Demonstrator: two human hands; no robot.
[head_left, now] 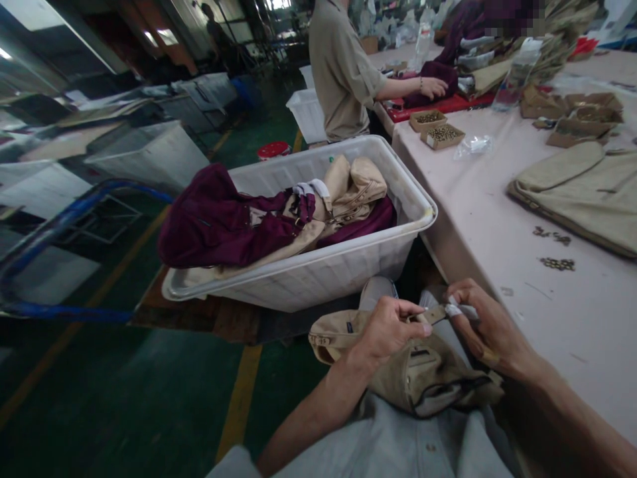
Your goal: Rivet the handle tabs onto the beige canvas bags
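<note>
A khaki canvas bag point(388, 372) lies across my lap, its open edge facing me. My left hand point(393, 328) pinches one end of a khaki strap point(434, 315) just above the bag. At the strap's other end, my right hand point(478, 325) has its thumb and fingers closed, with white wrapping point(454, 309) showing at the fingertips. The strap stretches between both hands. Whether the white piece is on the strap or on my fingers is hard to make out.
A white plastic bin point(298, 285) of maroon and beige bags point(213, 219) stands ahead on a wooden cart. On the table point(478, 219) at right lie boxes of small metal parts point(442, 135), metal fittings point(557, 264) and another khaki bag point(582, 186). A co-worker point(343, 73) stands beyond.
</note>
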